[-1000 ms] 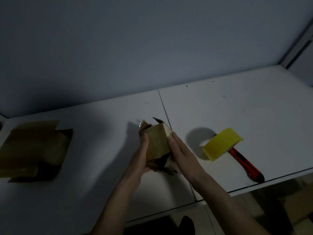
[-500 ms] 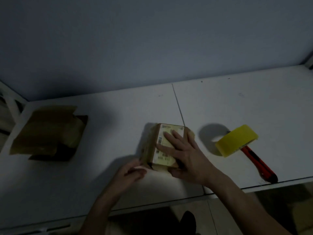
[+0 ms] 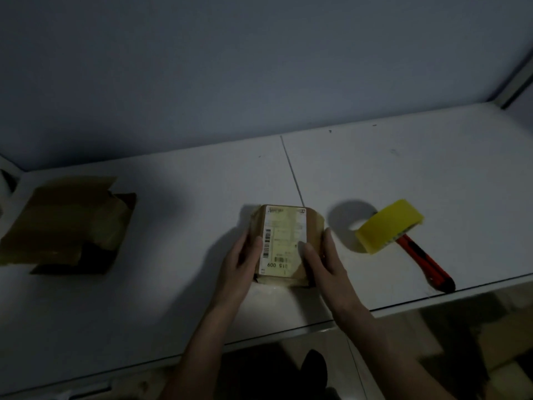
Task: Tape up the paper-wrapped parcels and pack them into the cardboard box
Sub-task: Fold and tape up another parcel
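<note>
A small brown paper-wrapped parcel (image 3: 285,226) with a white shipping label lies flat on the white table (image 3: 173,298), label up. My left hand (image 3: 240,267) holds its left side, thumb on top near the barcode. My right hand (image 3: 324,264) holds the right side, thumb on the label's lower right. A yellow tape roll (image 3: 389,226) stands tilted to the right of the parcel, leaning on a red utility knife (image 3: 424,261). The open cardboard box (image 3: 63,223) sits at the far left of the table.
The table's front edge runs close below my wrists. A blue-grey wall stands behind the table. The floor and a dark shoe (image 3: 314,368) show under the edge.
The parcel went from being held up on edge to lying flat with its label up. My left hand came back to its left side, and my right hand slid from the top to the right side.
</note>
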